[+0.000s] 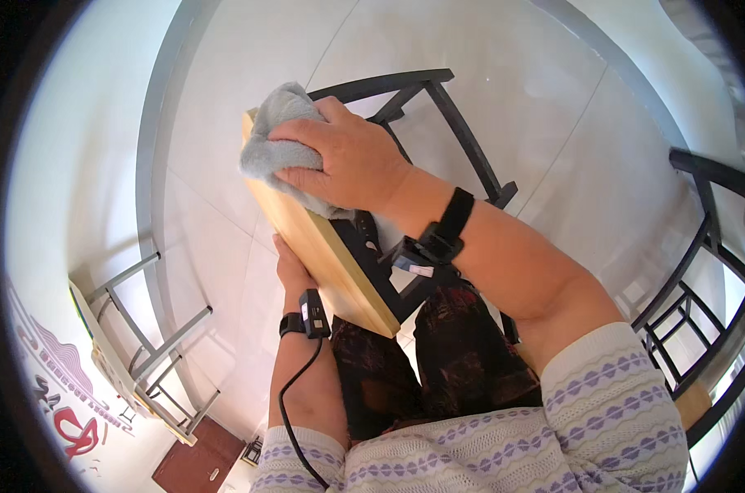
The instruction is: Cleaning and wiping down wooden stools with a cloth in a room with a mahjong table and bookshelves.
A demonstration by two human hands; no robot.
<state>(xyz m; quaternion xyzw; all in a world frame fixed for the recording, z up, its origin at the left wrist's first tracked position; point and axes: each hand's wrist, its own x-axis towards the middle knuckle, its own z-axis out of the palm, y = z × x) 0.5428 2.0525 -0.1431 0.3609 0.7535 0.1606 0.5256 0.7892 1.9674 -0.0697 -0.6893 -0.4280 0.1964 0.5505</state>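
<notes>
Head view, one item in hand, with surroundings:

Floor (225, 140): pale tiles with thin joint lines, open ahead of and to both sides of the work; bounded at left by a grey wall base strip (149, 164)

Room at the right: a second black chair (709, 168), well apart from the work

Room at the left: a table (110, 353) with grey metal legs, well apart, near the wall

Seat (340, 263): pale wood, tilted on edge, its broad face turned left, its near corner above the person's knees; joined to a black frame (463, 135) that extends to the right and ahead

Cloth (262, 156): grey, plush, bunched over the far end of the seat

Right hand (352, 156): fingers grasping the cloth, pressed to the seat's upper edge; black strap at the wrist

Left hand (291, 267): fingers against the seat's left face, below the cloth; cannot tell how far they are curled
</notes>
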